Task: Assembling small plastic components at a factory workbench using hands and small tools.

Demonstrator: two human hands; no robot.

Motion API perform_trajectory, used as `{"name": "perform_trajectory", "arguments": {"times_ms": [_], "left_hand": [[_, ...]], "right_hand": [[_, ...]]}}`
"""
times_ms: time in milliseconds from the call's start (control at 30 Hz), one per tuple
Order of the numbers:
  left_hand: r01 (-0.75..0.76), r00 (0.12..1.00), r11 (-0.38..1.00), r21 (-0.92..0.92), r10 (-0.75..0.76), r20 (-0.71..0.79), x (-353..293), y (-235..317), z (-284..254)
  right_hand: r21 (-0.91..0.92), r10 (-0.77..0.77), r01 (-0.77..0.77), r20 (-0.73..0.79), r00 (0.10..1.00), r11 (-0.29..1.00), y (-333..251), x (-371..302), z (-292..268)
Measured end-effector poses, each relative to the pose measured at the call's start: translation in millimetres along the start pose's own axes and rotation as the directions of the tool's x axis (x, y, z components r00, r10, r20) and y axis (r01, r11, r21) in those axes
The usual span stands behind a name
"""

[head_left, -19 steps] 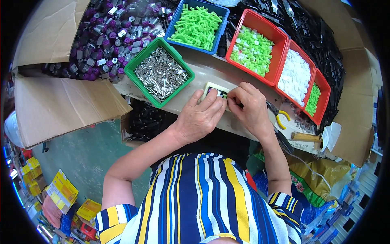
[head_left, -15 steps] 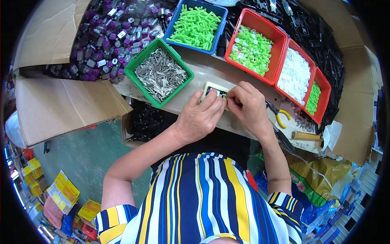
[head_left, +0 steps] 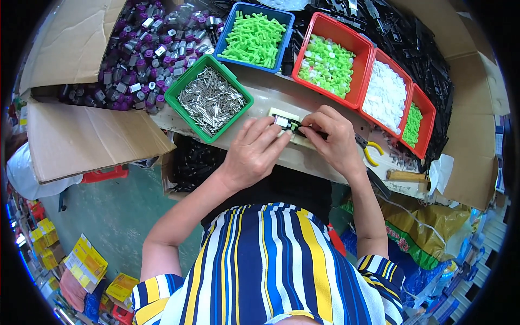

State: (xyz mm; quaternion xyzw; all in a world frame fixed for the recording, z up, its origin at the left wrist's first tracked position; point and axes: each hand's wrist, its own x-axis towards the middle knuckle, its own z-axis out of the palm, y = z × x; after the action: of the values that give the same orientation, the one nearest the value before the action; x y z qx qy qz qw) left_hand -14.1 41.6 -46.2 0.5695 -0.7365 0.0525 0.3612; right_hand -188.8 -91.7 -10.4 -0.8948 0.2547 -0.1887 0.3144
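Note:
A small cream holder (head_left: 295, 115) lies on the bench in front of me. In it sits a little silver motor (head_left: 281, 121), with a bright green piece (head_left: 294, 125) and black plastic beside it. My left hand (head_left: 253, 154) has its fingers closed against the motor's left end, steadying it. From the right, my right hand (head_left: 335, 140) pinches a black plastic part (head_left: 304, 129) at the holder's right side. The tips of the right fingers partly hide that part.
Around the holder stand a green bin of metal pins (head_left: 172, 97), a blue bin of green pieces (head_left: 290, 32) and red bins (head_left: 364, 81). Purple-and-silver motors (head_left: 135, 59) are heaped at left, black parts (head_left: 417, 59) at right. Yellow-handled pliers (head_left: 374, 154) and a wooden handle (head_left: 407, 176) lie right.
My left fingers have drawn back a little to the left, uncovering the motor and green piece. The right hand stays at the holder, its black part now in sight. The view has shifted slightly.

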Motion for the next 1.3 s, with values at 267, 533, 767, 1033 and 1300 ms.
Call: {"name": "perform_trajectory", "arguments": {"times_ms": [267, 533, 767, 1033, 1300], "left_hand": [[0.057, 0.998, 0.998, 0.024, -0.056, -0.033, -7, -2, -10], [0.033, 0.999, 0.997, 0.064, -0.035, 0.028, 1, 2, -2], [0.086, 0.993, 0.996, 0.003, -0.086, 0.075, 4, 1, 2], [0.053, 0.994, 0.998, -0.044, -0.048, 0.099, 11, -4, 1], [0.011, 0.989, 1.0, -0.022, -0.008, 0.148, 16, -3, -1]], "right_hand": [[-0.025, -0.046, 0.045, -0.012, 0.999, 0.999, -2, 7, 2], [-0.106, -0.117, 0.114, -0.026, 0.993, 0.988, -4, 11, 1], [-0.092, -0.099, 0.097, -0.017, 0.995, 0.991, -3, 9, 1], [-0.089, -0.064, 0.065, 0.013, 0.998, 0.994, 1, 6, 3], [-0.185, -0.086, 0.075, -0.054, 0.995, 0.98, 0, 0, 10]]}}
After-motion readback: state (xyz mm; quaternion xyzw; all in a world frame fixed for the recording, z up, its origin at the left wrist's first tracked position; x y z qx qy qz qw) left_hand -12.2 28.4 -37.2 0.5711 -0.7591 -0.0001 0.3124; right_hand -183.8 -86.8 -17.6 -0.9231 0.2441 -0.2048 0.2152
